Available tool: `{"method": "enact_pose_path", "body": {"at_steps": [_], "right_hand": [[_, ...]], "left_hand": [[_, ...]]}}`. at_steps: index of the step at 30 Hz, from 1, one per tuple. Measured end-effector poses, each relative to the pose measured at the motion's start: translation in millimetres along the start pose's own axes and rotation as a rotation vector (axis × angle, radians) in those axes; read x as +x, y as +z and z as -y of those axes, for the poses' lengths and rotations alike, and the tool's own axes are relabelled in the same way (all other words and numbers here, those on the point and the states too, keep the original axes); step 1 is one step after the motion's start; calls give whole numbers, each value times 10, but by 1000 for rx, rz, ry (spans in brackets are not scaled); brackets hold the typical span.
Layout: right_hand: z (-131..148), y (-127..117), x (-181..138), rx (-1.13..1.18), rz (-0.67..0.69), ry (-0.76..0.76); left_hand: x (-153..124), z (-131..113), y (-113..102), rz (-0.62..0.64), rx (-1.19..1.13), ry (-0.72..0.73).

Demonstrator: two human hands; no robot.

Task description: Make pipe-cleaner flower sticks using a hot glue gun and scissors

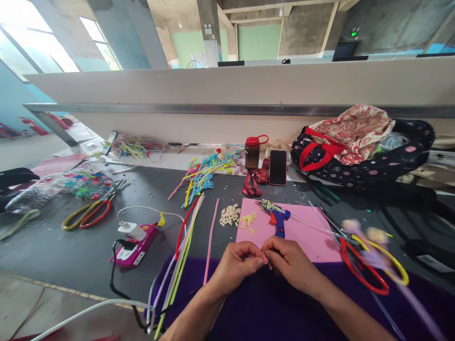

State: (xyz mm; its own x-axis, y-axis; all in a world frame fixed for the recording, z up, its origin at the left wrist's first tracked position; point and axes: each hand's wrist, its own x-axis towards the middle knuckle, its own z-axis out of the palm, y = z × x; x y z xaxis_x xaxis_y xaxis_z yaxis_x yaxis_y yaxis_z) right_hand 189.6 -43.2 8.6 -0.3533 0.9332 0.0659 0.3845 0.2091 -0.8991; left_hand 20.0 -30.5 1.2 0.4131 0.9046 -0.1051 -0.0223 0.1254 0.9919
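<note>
The pink piece point(265, 259) sits between the fingertips of both hands, above the purple cloth point(259, 303) and just on the near side of the pink sheet point(309, 241). It is small and mostly covered by the fingers, so its full shape cannot be told. I judge it very light and soft, probably bendable, with little risk of slipping but easily squashed out of shape; a fingertip pinch near its ends should suit it better than a full grip. The left hand point(237, 265) is closed to a pinch, thumb and index finger clamped on the piece from the left. The right hand point(290, 263) is pinched likewise from the right, its curled fingers nearly touching those of the left. Farther off, the glue gun point(280, 221) lies on the sheet, with yellow bits point(248, 220) at its left edge and pale pieces point(229, 214) heaped just beyond that edge. To the left lie a pink stem point(212, 237) and several green stems point(183, 258); to the right, red-and-yellow scissors point(381, 287).
</note>
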Motion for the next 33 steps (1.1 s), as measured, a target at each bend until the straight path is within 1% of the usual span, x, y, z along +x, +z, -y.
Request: {"method": "enact_pose_path", "body": {"at_steps": [4, 8, 10, 13, 16, 18, 21, 24, 26, 29, 33], "right_hand": [[21, 92, -9, 99, 0, 23], [-6, 137, -4, 228, 11, 73], [-27, 149, 5, 276, 1, 114], [-47, 171, 19, 336, 6, 174], [-54, 198, 20, 345, 5, 192], [-56, 206, 15, 284, -13, 167], [-61, 193, 8, 86, -62, 88], [-67, 172, 10, -74, -88, 30], [-70, 166, 14, -103, -84, 24], [-66, 168, 14, -74, -95, 31], [-39, 169, 5, 117, -81, 86]], "left_hand": [[11, 75, -6, -65, -184, 11], [23, 116, 10, -58, -245, 13], [26, 110, 15, -91, -176, 45], [30, 92, 22, -173, -22, 100], [40, 91, 34, -213, 47, 127], [44, 96, 41, -191, 65, 119], [40, 84, 38, -167, 171, 114], [24, 52, 32, -182, 318, 159], [14, 32, 37, -205, 382, 182], [10, 15, 57, -235, 396, 180], [15, 7, 64, -260, 309, 130]]}}
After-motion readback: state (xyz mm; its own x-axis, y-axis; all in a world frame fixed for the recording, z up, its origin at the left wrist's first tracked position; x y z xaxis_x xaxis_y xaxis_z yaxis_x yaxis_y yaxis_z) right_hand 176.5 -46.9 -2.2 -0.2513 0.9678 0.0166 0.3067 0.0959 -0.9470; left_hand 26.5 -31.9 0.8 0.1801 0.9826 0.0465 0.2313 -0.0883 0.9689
